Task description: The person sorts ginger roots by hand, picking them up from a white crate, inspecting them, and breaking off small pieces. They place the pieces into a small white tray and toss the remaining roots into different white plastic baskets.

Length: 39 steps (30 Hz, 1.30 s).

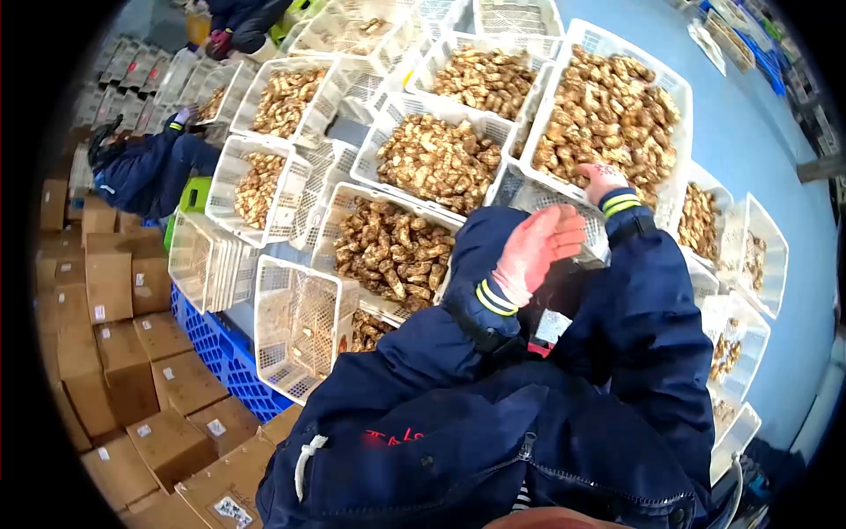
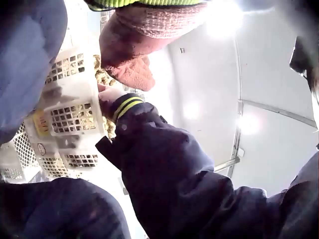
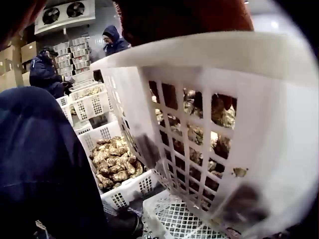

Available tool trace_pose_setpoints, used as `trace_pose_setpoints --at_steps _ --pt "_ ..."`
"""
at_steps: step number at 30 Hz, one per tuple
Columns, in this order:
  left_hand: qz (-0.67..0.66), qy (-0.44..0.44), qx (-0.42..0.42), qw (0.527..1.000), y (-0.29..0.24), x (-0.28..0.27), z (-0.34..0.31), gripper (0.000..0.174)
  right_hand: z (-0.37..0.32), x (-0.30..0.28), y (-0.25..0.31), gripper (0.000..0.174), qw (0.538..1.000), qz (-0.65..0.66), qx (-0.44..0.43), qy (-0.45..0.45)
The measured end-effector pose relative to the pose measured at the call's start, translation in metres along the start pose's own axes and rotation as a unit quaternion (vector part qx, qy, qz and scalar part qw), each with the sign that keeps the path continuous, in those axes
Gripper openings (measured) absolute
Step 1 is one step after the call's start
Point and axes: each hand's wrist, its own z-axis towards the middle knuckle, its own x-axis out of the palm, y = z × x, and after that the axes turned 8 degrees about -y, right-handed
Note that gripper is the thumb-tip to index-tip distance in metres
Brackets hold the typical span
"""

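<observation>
The head view shows both hands in pink gloves. The right hand [image 1: 604,181] is clamped on the near rim of a white crate [image 1: 677,93] heaped with brown lumps [image 1: 608,115]. The left hand [image 1: 538,251] is just beside the crate's near wall, with its fingers fairly straight and nothing held that shows.

The left wrist view looks up from below. The right hand [image 2: 110,97] curls over the crate [image 2: 70,99], the left hand [image 2: 134,55] hangs above it, and a dark sleeve [image 2: 164,164] fills the middle.

The right wrist view is pressed against the crate [image 3: 259,124]. The lumps show only through its holes, and the glove [image 3: 184,20] sits over the rim.

In the head view many more filled crates [image 1: 436,159] crowd around. An empty crate [image 1: 300,326] stands on its side by a blue pallet [image 1: 220,353], with cardboard boxes [image 1: 115,353] stacked beyond. Another person [image 1: 150,167] bends over the far crates. The right wrist view alone shows two workers [image 3: 45,72] and cooling fans [image 3: 65,12] overhead. The wearer's own jacket [image 1: 493,441] hides what lies below the hands.
</observation>
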Motion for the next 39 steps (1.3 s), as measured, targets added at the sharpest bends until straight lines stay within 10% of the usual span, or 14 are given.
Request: trace_pose_setpoints --at_steps 9,10,12,17,21,28,39 --pt "0.013 -0.008 -0.004 1.0 -0.01 0.0 -0.012 0.039 -0.001 0.0 -0.009 0.027 0.985 0.105 0.111 -0.074" --pt "0.022 -0.026 0.003 0.999 -0.01 -0.003 -0.014 0.04 0.001 0.012 -0.021 0.027 0.959 0.21 0.146 -0.119" --pt "-0.005 -0.015 0.022 1.0 -0.01 -0.012 -0.012 0.039 -0.017 -0.003 -0.034 0.036 0.765 0.62 0.099 -0.144" --pt "0.065 -0.038 0.021 0.997 0.0 -0.006 -0.004 0.039 -0.058 -0.032 -0.038 0.048 0.56 0.819 0.071 -0.103" --pt "0.166 -0.035 0.005 0.986 0.003 0.01 -0.004 0.044 -0.09 -0.049 -0.01 0.043 0.588 0.804 0.042 -0.083" --pt "0.184 -0.001 -0.049 0.982 0.01 0.013 -0.004 0.041 -0.119 -0.064 0.035 0.035 0.825 0.565 0.001 -0.023" --pt "0.246 -0.032 -0.056 0.967 0.01 0.017 -0.019 0.038 -0.129 -0.035 -0.008 0.04 0.69 0.686 0.132 -0.191"
